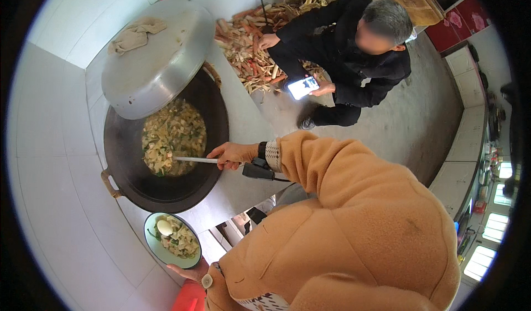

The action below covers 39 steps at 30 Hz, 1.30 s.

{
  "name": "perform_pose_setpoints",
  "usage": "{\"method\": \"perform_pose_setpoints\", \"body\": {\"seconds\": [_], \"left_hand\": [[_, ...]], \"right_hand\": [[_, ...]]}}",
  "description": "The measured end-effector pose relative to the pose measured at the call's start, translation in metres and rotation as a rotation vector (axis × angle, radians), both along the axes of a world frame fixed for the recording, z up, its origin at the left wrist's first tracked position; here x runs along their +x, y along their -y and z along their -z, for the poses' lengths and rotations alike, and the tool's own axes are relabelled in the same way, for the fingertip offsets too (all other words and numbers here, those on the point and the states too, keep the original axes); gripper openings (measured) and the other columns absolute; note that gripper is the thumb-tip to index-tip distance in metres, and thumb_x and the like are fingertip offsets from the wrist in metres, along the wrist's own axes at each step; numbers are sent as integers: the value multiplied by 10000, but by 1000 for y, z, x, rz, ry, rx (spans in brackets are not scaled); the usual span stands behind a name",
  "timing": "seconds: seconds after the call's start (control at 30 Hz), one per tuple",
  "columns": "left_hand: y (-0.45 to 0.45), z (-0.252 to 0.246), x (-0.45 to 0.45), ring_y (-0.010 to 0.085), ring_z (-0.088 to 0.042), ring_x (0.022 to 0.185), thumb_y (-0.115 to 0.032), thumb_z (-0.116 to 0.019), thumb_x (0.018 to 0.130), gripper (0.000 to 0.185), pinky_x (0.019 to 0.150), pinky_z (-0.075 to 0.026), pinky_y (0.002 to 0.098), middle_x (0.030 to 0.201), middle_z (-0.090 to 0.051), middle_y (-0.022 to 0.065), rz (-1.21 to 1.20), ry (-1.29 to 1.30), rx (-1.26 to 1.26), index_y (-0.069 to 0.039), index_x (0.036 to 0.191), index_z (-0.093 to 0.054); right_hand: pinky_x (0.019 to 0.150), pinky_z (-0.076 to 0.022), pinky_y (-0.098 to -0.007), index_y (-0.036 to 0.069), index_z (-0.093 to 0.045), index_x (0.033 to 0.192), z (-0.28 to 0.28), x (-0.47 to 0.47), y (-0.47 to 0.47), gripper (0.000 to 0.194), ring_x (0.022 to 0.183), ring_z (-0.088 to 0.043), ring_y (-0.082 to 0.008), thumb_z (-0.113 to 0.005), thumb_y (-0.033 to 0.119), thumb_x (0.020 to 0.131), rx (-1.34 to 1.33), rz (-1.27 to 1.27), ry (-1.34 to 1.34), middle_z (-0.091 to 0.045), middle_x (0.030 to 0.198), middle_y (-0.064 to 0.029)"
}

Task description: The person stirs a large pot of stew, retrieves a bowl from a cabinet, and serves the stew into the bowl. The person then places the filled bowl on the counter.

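Observation:
My right hand [235, 155] grips the pale handle [195, 159] of a utensil, likely a ladle. Its far end is sunk in the soupy food [178, 134], a mix of pale pieces and greens, so its head is hidden. That food fills the bottom of a large dark wok [164, 197]. Under a light green bowl [150, 249] is my left hand [191, 272], holding it up beside the wok's near rim. Inside the bowl are similar pieces and a peeled whole egg [164, 227].
A dented metal lid [182, 58] with a cloth [137, 35] on it leans over the wok's far side. The stove counter [244, 124] borders the wok. A person in black [348, 62] sits beyond, holding a lit phone [303, 88] near a heap of corn cobs and husks [244, 58].

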State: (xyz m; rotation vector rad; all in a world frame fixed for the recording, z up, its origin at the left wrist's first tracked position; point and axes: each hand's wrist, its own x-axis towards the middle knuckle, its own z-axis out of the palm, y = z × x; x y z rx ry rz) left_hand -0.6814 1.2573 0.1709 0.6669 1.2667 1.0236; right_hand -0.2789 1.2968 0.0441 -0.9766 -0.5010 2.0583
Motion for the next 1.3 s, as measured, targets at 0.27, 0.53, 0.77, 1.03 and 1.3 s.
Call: {"method": "perform_pose_setpoints", "body": {"seconds": [0.27,0.53,0.77,1.03,1.3], "left_hand": [[13,-7,2,279,-391,1305,-708,-458,825,841,1068,-351,460,1427,-390,89,-15,-4,87,-114,1411,-352],[7,-3,0,289,-418,1286,-608,-434,905,716,1050,-374,456,1426,-402,86,-49,440,30,-119,1421,-343],[15,-9,-4,275,-425,1283,-584,-412,927,673,1056,-368,452,1419,-415,67,-118,423,47,-128,1419,-350],[16,-8,-4,268,-430,1278,-575,-370,945,661,1052,-371,437,1417,-422,67,-119,438,68,-119,1422,-348],[18,-4,-3,270,-423,1283,-579,-359,946,666,1058,-360,440,1414,-426,74,-69,470,121,-115,1423,-346]], "right_hand": [[407,-388,-255,65,-425,1389,-7,-7,9,551,502,-479,-106,-532,4,852,38,11,104,-630,828,-108],[425,-366,-234,82,-387,1407,-34,-3,25,541,521,-433,-87,-528,28,887,-64,49,156,-594,791,-84],[426,-338,-233,77,-371,1415,-52,-10,28,524,527,-393,-88,-482,9,908,-60,21,176,-570,821,-84],[404,-283,-191,69,-383,1401,-58,-13,34,517,544,-364,-56,-477,-5,898,-82,39,176,-557,840,-82],[400,-304,-206,95,-400,1398,-63,-15,33,502,534,-391,-76,-471,-2,911,-41,29,172,-559,820,-74]]}}
